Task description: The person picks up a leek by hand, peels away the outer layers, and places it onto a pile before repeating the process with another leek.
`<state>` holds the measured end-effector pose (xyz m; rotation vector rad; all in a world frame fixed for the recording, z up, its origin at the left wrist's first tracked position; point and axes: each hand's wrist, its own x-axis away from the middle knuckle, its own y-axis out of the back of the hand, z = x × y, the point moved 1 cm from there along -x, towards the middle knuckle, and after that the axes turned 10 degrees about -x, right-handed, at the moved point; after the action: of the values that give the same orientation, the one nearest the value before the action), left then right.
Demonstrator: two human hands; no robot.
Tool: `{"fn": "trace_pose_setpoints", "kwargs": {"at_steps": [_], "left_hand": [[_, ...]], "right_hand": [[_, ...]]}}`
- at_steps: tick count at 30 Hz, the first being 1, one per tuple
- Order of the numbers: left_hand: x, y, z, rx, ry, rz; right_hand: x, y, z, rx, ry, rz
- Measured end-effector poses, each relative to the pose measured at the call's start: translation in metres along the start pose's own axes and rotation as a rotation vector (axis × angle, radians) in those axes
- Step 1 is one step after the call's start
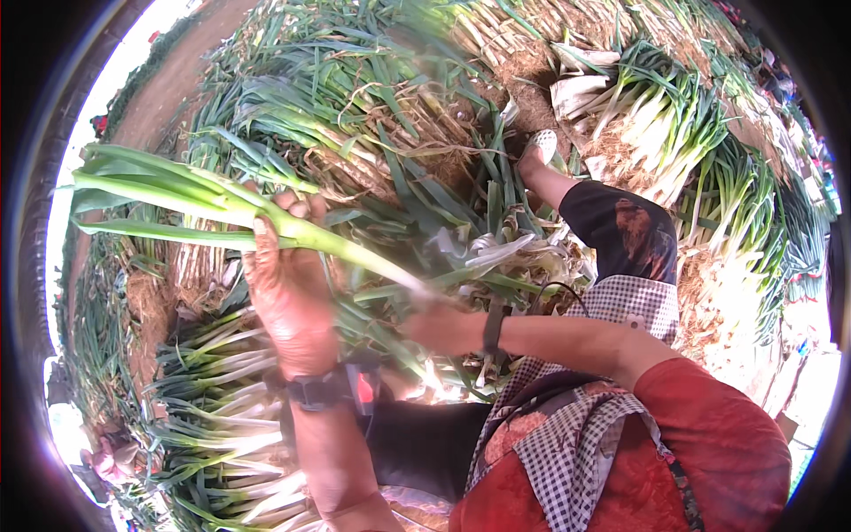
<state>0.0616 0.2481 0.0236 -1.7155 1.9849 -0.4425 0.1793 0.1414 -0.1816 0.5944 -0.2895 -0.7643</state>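
My left hand (291, 297) grips a large green onion (306, 232) around its stalk, thumb across it. The green leaves fan out to the left, and the pale white end slants down to the right. My right hand (446, 326) is at that white end, its fingers smeared by motion. Whether they close on it I cannot make out. Below both hands lie loose peeled leaves and pale skins (496, 251). Beside my left forearm is a row of trimmed green onions (235, 403), their white ends toward me.
Untrimmed green onions (350, 133) with dry brown stalks lie heaped ahead. Cleaned bundles (669, 115) with roots stand at the far right, more beside my right arm (745, 204). My bent leg (625, 226) and shoe (543, 144) stretch out between the heaps. A dirt strip (177, 75) runs at the far left.
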Motion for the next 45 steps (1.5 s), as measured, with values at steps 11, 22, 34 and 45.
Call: {"fn": "trace_pose_setpoints", "kwargs": {"at_steps": [11,22,34,45], "left_hand": [[-0.018,0.075,-0.068,0.198,-0.196,0.092],[-0.017,0.085,-0.06,0.364,-0.182,0.201],[-0.003,0.041,-0.019,-0.288,-0.087,-0.435],[-0.014,0.068,-0.039,-0.279,-0.223,-0.324]], "right_hand": [[0.05,0.046,0.045,-0.228,0.269,-0.023],[0.002,0.105,0.06,-0.092,0.153,-0.733],[0.028,0.108,0.036,-1.439,-0.227,-0.653],[0.079,0.105,-0.008,-0.116,-0.195,-0.436]]}}
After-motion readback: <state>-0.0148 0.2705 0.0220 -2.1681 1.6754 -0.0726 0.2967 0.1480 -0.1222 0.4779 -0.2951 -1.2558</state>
